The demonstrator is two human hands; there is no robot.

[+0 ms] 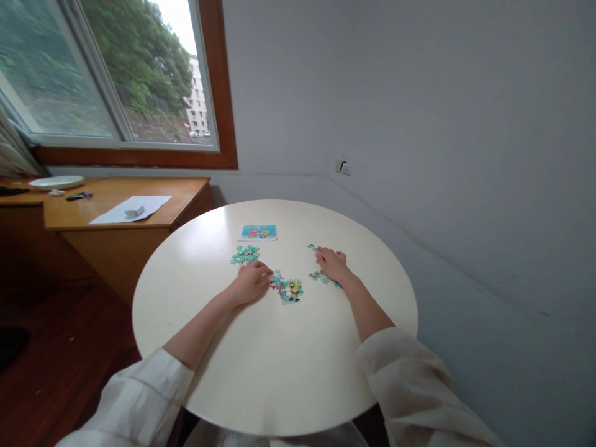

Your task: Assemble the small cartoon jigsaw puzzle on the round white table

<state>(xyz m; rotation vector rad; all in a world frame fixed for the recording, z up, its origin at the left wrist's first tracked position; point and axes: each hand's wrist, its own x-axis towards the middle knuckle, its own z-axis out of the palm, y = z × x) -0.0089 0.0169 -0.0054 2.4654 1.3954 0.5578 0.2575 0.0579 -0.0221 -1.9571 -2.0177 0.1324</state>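
Observation:
On a round cream table [274, 366] lie parts of a small jigsaw. My left hand [251, 280] rests with fingers curled, its fingertips at the left edge of a joined cluster of puzzle pieces [289, 289]; whether it pinches a piece is unclear. A loose heap of teal pieces [244, 254] lies just beyond that hand. My right hand [331, 262] lies flat, fingers stretched, on top of another patch of pieces [320, 276]. A small picture card [257, 232] sits farther back on the table.
A wooden desk [112, 217] stands at the left under a window, carrying a white plate [56, 182], a sheet of paper [131, 208] and small items. Grey walls close in behind and to the right, with a wall socket [343, 166].

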